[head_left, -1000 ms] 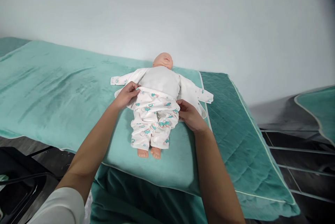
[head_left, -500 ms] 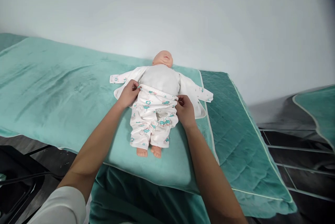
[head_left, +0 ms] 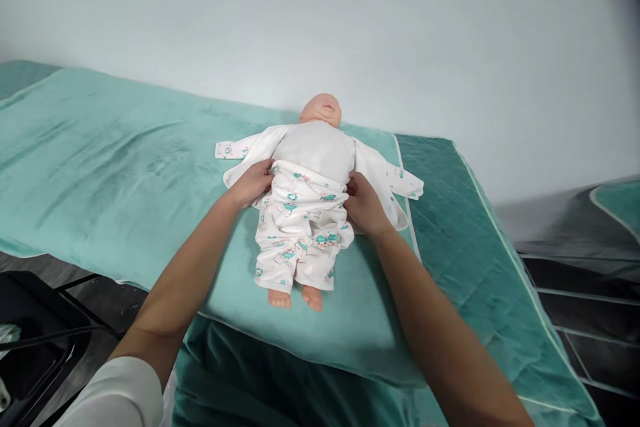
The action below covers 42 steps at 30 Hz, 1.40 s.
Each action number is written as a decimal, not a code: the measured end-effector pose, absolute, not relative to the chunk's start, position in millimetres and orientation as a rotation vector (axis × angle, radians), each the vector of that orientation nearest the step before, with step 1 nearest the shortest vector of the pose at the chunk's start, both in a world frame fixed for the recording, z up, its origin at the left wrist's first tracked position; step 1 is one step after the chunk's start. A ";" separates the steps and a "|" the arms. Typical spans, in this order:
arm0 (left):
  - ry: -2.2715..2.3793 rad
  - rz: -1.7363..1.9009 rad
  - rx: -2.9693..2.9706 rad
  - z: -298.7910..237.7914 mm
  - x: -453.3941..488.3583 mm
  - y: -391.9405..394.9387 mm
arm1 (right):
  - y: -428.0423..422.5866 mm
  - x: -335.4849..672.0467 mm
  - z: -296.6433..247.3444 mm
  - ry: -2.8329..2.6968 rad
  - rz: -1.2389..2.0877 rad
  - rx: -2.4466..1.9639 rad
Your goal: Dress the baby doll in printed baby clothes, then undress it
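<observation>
A baby doll (head_left: 320, 110) lies on its back, head toward the wall and bare feet toward me. It wears white printed pants (head_left: 303, 227) with the elastic waistband up at its belly. An open white jacket (head_left: 377, 174) is on its arms, the front panels spread out to both sides over a plain pale torso. My left hand (head_left: 253, 184) is closed at the left end of the waistband, its fingertips partly hidden by the cloth. At the right end, my right hand (head_left: 367, 204) pinches the side of the pants just below the waistband.
Light green velvet cover (head_left: 125, 174) spreads under the doll and far to the left. A darker quilted cover (head_left: 450, 227) lies at the right. Behind stands a pale wall (head_left: 320, 20). A black chair (head_left: 40, 340) is at lower left, a metal frame (head_left: 590, 297) at right.
The view has shifted slightly, so the doll appears a bit further right. Both hands remain at the waistband sides, the right fingers now further behind the pants' edge.
</observation>
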<state>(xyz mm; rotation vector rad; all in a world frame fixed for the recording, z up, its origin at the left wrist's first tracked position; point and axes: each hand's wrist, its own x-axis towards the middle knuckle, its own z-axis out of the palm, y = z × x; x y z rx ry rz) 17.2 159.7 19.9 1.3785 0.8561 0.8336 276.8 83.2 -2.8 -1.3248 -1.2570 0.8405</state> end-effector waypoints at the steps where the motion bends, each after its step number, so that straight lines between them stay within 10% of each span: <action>1: 0.863 0.850 1.351 18.6 18.5 159.6 | 81.4 272.0 -1.8 -1.220 0.843 -1.317; 42: 0.834 0.836 1.616 18.6 14.5 157.6 | 67.0 282.1 -2.5 -1.174 0.991 -1.406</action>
